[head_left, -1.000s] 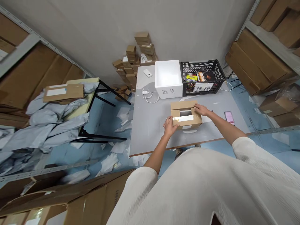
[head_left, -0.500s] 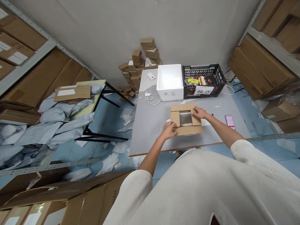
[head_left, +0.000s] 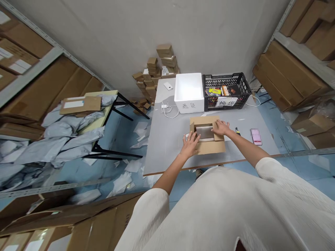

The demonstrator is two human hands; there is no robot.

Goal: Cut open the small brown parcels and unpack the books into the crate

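A small cardboard box (head_left: pixel 210 147) lies on the grey table in front of me with its top flaps raised and folded out. Inside it shows a smooth brownish-grey item (head_left: pixel 204 131) whose kind I cannot make out. My left hand (head_left: pixel 190 144) is at the box's left side, fingers spread, fingertips reaching over the left flap. On the opposite side my right hand (head_left: pixel 221 128) grips the right flap (head_left: pixel 218 136), thumb toward the opening. Part of a white round thing (head_left: pixel 186 136) shows behind my left fingers. A yellow-and-black cutter-like tool (head_left: pixel 237 131) lies beside my right forearm.
Behind the box stand a white foam bin (head_left: pixel 188 104) and a black plastic crate (head_left: pixel 227 103) holding colourful packages. A phone (head_left: pixel 255 136) lies at the right, a white device (head_left: pixel 168 86) and cable at the back left. Grey parcels (head_left: pixel 59 129) cover a side table; cartons fill shelves.
The left flap has swung up and the front flap lies further outward, showing more of the item inside. My left fingers have spread and moved toward the opening. The yellow-and-black tool has come into sight.
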